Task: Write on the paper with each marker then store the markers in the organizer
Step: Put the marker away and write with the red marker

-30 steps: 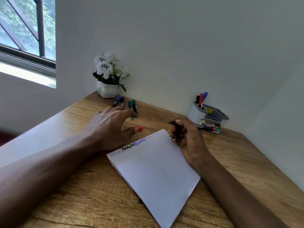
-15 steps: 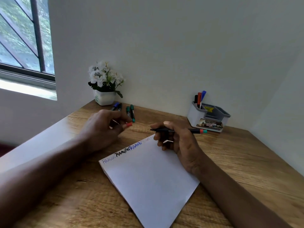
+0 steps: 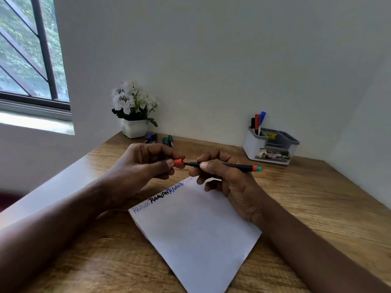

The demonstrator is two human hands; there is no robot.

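A white paper [image 3: 196,231] lies tilted on the wooden desk, with words in blue and black along its top edge. Above it my right hand [image 3: 224,180] grips a thin black marker [image 3: 234,165] held level, its red and teal end pointing right. My left hand [image 3: 141,166] pinches the orange cap [image 3: 179,162] right at the marker's tip; whether cap and tip touch is unclear. A grey organizer [image 3: 273,148] at the back right holds three markers [image 3: 257,121] upright. Several loose markers [image 3: 163,140] lie by the flower pot.
A white pot of white flowers [image 3: 133,111] stands in the back left corner against the wall. A window [image 3: 27,60] is at the left. The desk [image 3: 317,197] meets walls at the back and right.
My left hand picked the orange cap up from the desk and brought it to the marker's tip. My right hand turned the marker level and lifted it above the paper.
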